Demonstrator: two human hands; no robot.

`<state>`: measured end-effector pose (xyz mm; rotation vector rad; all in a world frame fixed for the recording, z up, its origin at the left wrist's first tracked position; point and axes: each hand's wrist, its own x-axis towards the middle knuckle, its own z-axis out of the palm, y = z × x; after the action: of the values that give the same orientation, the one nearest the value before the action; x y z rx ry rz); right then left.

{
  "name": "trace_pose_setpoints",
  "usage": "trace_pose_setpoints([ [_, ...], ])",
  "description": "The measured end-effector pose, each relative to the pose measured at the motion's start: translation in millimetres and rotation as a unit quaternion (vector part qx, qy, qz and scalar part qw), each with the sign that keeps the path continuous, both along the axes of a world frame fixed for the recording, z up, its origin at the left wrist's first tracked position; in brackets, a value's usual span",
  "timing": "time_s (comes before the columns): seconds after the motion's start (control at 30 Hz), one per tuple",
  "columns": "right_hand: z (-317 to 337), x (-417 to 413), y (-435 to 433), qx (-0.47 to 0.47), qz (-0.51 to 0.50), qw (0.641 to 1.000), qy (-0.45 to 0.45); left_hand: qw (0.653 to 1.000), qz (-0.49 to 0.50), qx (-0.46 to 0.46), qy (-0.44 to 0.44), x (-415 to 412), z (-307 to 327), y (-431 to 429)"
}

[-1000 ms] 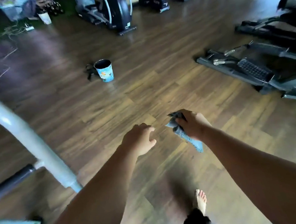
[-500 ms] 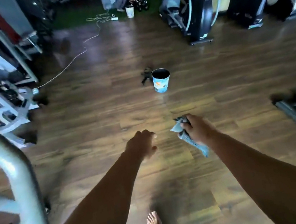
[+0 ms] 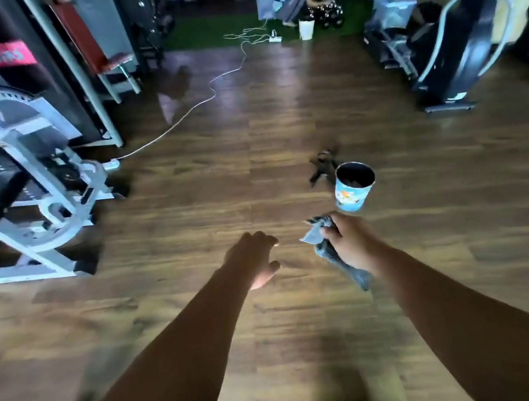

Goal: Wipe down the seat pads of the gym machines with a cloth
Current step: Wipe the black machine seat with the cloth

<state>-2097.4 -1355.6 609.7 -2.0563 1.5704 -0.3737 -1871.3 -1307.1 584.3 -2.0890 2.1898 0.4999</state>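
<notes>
Swung left, bringing padded machine (image 3: 39, 187) into view | clutched cloth (image 3: 324, 249) in right hand (image 3: 349, 242) — left hand (image 3: 255, 259) slack, empty | judged between pads, nothing wiped.

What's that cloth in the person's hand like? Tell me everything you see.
The cloth is a crumpled blue-grey rag, bunched in the right hand, which grips its middle. One corner pokes out above the fist; a longer tail hangs below. It is held over the wooden floor, touching nothing else.
</notes>
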Motion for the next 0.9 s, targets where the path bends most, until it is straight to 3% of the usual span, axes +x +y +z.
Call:
trace_pose_setpoints([
  [0.23,0.3,88.5,-181.1,-0.034,0.113,0.993,0.031,0.993,0.114,-0.021,0.012,70.4,-3.6,-130.2],
  [0.4,8.7,183.3,-283.9,-0.027,0.226,0.974,0.024,0.969,0.244,-0.026,0.028,134.9,3.0,-184.5],
  [0.67,5.6,380.7,-364.8,-0.007,0.359,0.933,-0.013,0.925,0.376,-0.048,0.025,280.4,2.1,-226.3],
  [0.9,1.3,553.1,-407.1,0.005,0.405,0.914,-0.024,0.896,0.443,-0.041,0.022,433.1,5.9,-249.1],
])
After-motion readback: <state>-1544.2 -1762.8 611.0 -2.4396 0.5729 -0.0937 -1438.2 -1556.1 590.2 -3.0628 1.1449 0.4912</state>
